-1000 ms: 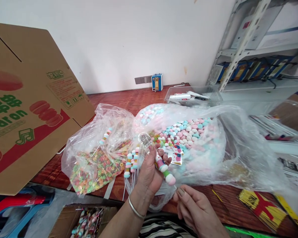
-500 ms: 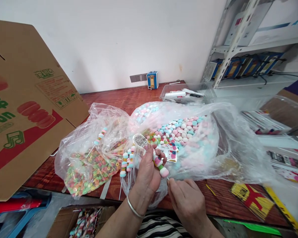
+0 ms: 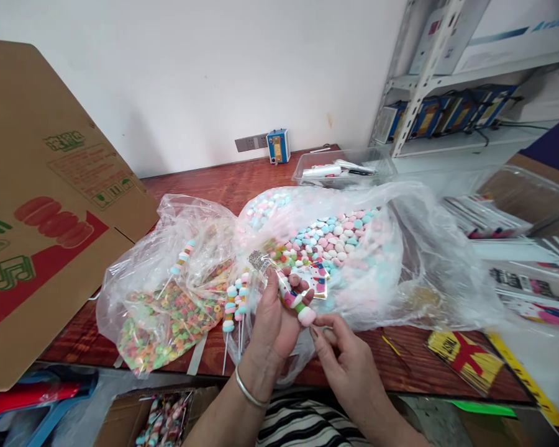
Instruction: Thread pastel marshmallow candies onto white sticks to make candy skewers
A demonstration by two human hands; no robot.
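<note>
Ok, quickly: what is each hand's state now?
Left hand: closed on pastel candy skewer in clear wrapper.
Right hand: half closed at its pink end; grip cannot be told.

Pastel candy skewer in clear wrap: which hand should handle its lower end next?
Likely the right hand: its fingertips sit just below the pink end piece; the left hand grips the skewer.

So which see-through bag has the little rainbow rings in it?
The smaller clear plastic bag on the left, nearest the brown cardboard box. The bigger bag beside it holds round pink, blue and white sweets.
</note>
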